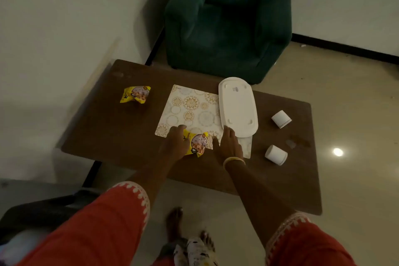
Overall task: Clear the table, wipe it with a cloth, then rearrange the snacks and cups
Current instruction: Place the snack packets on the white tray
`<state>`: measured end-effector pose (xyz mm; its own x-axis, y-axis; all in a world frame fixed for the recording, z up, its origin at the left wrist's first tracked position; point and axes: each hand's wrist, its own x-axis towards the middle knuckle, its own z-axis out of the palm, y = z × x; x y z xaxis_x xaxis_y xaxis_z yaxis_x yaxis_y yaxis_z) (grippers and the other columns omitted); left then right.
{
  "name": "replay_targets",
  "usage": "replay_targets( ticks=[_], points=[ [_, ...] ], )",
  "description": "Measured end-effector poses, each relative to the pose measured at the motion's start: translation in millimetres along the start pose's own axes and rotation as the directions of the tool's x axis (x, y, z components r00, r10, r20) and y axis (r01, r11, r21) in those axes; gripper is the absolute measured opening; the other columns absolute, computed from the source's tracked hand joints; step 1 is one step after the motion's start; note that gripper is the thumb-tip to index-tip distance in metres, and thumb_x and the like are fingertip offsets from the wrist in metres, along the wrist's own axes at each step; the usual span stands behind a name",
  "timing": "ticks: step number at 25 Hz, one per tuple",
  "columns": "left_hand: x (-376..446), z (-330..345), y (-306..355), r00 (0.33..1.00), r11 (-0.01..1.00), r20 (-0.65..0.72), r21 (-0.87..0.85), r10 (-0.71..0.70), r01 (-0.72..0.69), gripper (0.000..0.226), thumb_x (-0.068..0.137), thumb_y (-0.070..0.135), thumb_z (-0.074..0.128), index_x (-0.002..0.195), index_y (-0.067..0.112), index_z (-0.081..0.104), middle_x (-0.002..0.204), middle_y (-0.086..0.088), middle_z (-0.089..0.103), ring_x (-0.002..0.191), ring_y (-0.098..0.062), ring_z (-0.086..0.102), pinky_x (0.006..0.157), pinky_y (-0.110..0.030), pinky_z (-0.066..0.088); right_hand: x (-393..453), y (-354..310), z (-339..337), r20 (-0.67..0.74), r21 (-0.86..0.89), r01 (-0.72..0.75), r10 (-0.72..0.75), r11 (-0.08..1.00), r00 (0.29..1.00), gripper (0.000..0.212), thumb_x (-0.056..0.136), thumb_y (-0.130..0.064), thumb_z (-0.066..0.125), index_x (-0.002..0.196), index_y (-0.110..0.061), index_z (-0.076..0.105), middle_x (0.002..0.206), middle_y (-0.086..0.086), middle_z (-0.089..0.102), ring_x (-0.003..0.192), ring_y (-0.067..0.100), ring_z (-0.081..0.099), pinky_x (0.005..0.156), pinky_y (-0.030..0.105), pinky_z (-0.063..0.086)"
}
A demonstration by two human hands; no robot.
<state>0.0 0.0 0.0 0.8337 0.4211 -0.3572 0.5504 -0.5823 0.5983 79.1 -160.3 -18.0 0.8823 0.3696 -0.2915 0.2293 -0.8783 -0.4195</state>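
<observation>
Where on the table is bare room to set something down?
Bare wood lies between the far snack packet and the placemat, and along the near edge below the cups. Crowded at centre: both hands, near packet, overturned tray.

Brown table point(103, 127): placemat point(190, 110), packets point(135, 94), cups point(281, 119).
</observation>
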Motion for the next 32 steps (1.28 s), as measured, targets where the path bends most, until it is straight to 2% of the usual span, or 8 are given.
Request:
replay_targets(
  ticks=[8, 14, 18, 20, 23, 28, 30, 32],
  points=[
    [74.6, 47.0, 18.8, 0.997, 0.987, 0.05, -0.142, -0.064, 0.07, 0.045, 0.092, 0.018, 0.054, 0.136, 0.015, 0.046, 0.136, -0.013, 0.048, 0.123, -0.028, 0.048, 0.097, -0.035, 0.04, 69.6, 49.1, 18.5, -0.076, 0.07, -0.154, 0.159, 0.986, 0.984, 0.059, 0.096, -0.039, 0.046, 0.143, -0.007, 0.03, 0.142, 0.014, 0.041, 0.127, 0.033, 0.046, 0.098, 0.051, 0.044],
    [139.1, 98.2, 40.5, 0.99, 0.96, 0.078, -0.246, -0.12, 0.136, 0.046, 0.092, 0.018, 0.055, 0.137, 0.012, 0.047, 0.138, -0.011, 0.05, 0.124, -0.027, 0.05, 0.099, -0.034, 0.041, 135.5, 109.1, 24.4, -0.065, 0.024, -0.219, 0.22, 0.975, 0.973, 0.061, 0.097, -0.042, 0.043, 0.145, -0.008, 0.027, 0.146, 0.014, 0.039, 0.13, 0.032, 0.044, 0.1, 0.049, 0.041],
    [182.6, 134.6, 47.3, 0.962, 0.917, 0.151, -0.302, -0.226, 0.262, 0.045, 0.091, 0.021, 0.055, 0.135, 0.013, 0.048, 0.126, -0.012, 0.059, 0.112, -0.028, 0.058, 0.092, -0.034, 0.047, 174.9, 147.9, 36.0, -0.078, 0.022, -0.258, 0.259, 0.966, 0.963, 0.064, 0.096, -0.044, 0.044, 0.146, -0.009, 0.025, 0.149, 0.013, 0.035, 0.134, 0.032, 0.039, 0.104, 0.05, 0.04],
    [199.1, 152.0, 48.7, 0.942, 0.891, 0.197, -0.316, -0.273, 0.325, 0.047, 0.089, 0.022, 0.055, 0.135, 0.014, 0.048, 0.124, -0.012, 0.06, 0.11, -0.029, 0.06, 0.094, -0.036, 0.049, 190.4, 164.5, 40.9, -0.078, 0.022, -0.299, 0.3, 0.954, 0.951, 0.066, 0.095, -0.044, 0.045, 0.147, -0.01, 0.024, 0.152, 0.013, 0.03, 0.138, 0.033, 0.032, 0.108, 0.052, 0.036],
    [216.0, 171.9, 50.1, 0.911, 0.845, 0.245, -0.354, -0.331, 0.402, 0.054, 0.087, 0.024, 0.057, 0.139, 0.015, 0.043, 0.128, -0.013, 0.058, 0.111, -0.028, 0.06, 0.095, -0.041, 0.051, 205.2, 182.6, 48.3, -0.062, 0.101, -0.366, 0.373, 0.925, 0.926, 0.067, 0.093, -0.044, 0.048, 0.147, -0.012, 0.024, 0.153, 0.014, 0.028, 0.138, 0.035, 0.03, 0.109, 0.053, 0.034],
    [238.4, 193.9, 50.2, 0.888, 0.768, 0.232, -0.447, -0.397, 0.459, 0.057, 0.079, 0.031, 0.068, 0.13, 0.013, 0.05, 0.121, -0.008, 0.062, 0.107, -0.028, 0.062, 0.093, -0.046, 0.053, 221.9, 188.7, 54.2, -0.139, 0.171, -0.416, 0.439, 0.893, 0.887, 0.061, 0.091, -0.042, 0.052, 0.142, -0.014, 0.033, 0.136, 0.013, 0.045, 0.122, 0.034, 0.042, 0.098, 0.049, 0.041],
    [241.6, 197.2, 47.7, 0.893, 0.774, 0.227, -0.444, -0.389, 0.451, 0.064, 0.068, 0.039, 0.076, 0.122, 0.011, 0.057, 0.115, -0.007, 0.066, 0.101, -0.028, 0.065, 0.087, -0.046, 0.056, 224.8, 185.8, 52.5, -0.16, 0.21, -0.414, 0.448, 0.886, 0.879, 0.06, 0.091, -0.041, 0.052, 0.142, -0.014, 0.034, 0.133, 0.014, 0.046, 0.12, 0.035, 0.042, 0.096, 0.047, 0.04],
    [240.6, 198.5, 46.9, 0.907, 0.806, 0.232, -0.419, -0.351, 0.419, 0.075, 0.063, 0.038, 0.082, 0.126, 0.008, 0.054, 0.12, -0.008, 0.063, 0.105, -0.029, 0.063, 0.086, -0.047, 0.056, 228.9, 185.1, 50.2, -0.131, 0.283, -0.453, 0.502, 0.845, 0.855, 0.059, 0.092, -0.043, 0.051, 0.141, -0.012, 0.035, 0.133, 0.016, 0.045, 0.12, 0.036, 0.043, 0.098, 0.046, 0.04]
  ],
)
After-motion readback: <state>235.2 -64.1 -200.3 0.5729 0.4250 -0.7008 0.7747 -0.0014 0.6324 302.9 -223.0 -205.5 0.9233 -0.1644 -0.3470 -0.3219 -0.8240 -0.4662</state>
